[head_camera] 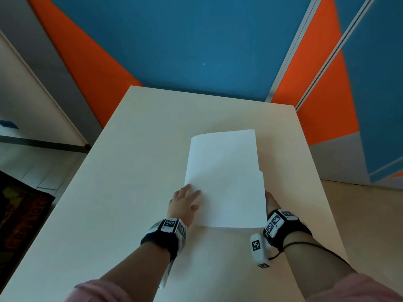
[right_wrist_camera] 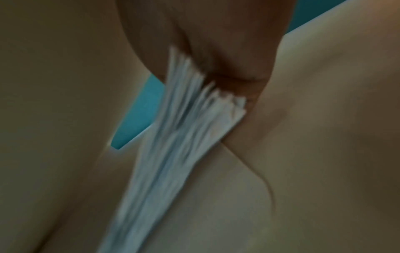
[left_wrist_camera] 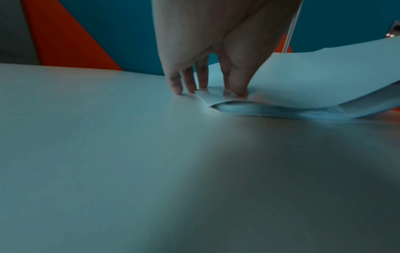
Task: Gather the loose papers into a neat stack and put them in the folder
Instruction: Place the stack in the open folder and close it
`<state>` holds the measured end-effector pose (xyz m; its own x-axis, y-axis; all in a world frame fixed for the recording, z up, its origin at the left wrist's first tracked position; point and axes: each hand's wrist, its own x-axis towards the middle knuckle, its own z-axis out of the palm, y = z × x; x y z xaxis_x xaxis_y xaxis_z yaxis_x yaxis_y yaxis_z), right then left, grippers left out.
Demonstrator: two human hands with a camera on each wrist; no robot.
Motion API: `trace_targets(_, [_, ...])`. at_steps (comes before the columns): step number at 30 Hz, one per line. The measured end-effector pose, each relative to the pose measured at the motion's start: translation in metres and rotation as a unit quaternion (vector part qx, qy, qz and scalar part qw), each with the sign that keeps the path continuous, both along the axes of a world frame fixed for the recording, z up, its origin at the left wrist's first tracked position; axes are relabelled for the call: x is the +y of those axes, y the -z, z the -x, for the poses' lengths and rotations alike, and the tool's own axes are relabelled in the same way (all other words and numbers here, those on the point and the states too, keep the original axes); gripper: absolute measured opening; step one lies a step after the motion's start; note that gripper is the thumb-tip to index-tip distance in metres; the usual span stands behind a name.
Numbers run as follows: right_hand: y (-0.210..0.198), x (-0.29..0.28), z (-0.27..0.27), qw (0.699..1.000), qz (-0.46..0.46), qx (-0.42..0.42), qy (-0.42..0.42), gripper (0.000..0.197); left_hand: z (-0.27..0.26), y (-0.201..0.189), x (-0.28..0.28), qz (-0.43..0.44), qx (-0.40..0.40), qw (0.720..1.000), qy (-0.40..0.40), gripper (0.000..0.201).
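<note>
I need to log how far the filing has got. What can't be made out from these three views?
- Right hand: head view, fingers hidden behind the papers; its grip shows only in the blurred right wrist view.
- Number of sheets: right wrist view, edges smeared by blur.
- Folder: white on white; no view separates it from the sheets.
- Left hand: left wrist view, fingertips press the paper; nothing beneath shows.

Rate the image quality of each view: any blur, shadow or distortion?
Head view: fairly sharp, wide-angle bend in the wall lines, folder evenly lit. Left wrist view: left hand reasonably clear, a dark shadow over the near table. Right wrist view: heavily blurred, paper edges smeared, right hand dark.
</note>
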<state>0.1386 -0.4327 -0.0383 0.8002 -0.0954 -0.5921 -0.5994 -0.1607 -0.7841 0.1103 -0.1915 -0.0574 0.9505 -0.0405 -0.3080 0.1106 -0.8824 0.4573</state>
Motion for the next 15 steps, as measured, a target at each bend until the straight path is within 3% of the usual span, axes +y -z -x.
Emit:
trace_targets(6, [-0.011,-0.009,0.007,0.985,-0.137,0.035,0.096,0.038,0.002,-0.011,-0.013,-0.045,0.029,0.996,-0.072,0.049])
trace_targets(7, [-0.009,-0.011,0.008,0.987,-0.120,0.023,0.104,0.045,0.002,-0.013,-0.014,-0.045,0.032,0.995,-0.085,0.049])
trace_targets(9, [-0.006,-0.010,0.018,0.991,0.091,-0.059,0.073,0.053,0.001,-0.013,-0.017,-0.045,0.038,0.993,-0.103,0.049])
trace_targets(11, [-0.001,-0.004,0.042,0.943,0.296,-0.155,0.007,0.046,0.001,-0.014,-0.020,-0.034,0.037,0.991,-0.121,0.049])
trace_targets(14, [0.016,0.010,0.079,0.858,0.445,-0.207,-0.153,0.040,0.000,-0.012,-0.022,0.007,0.051,0.983,-0.177,0.056])
trace_targets(15, [0.013,0.015,0.086,0.847,0.460,-0.183,-0.195,0.040,0.000,-0.014,-0.020,0.026,0.064,0.977,-0.204,0.060])
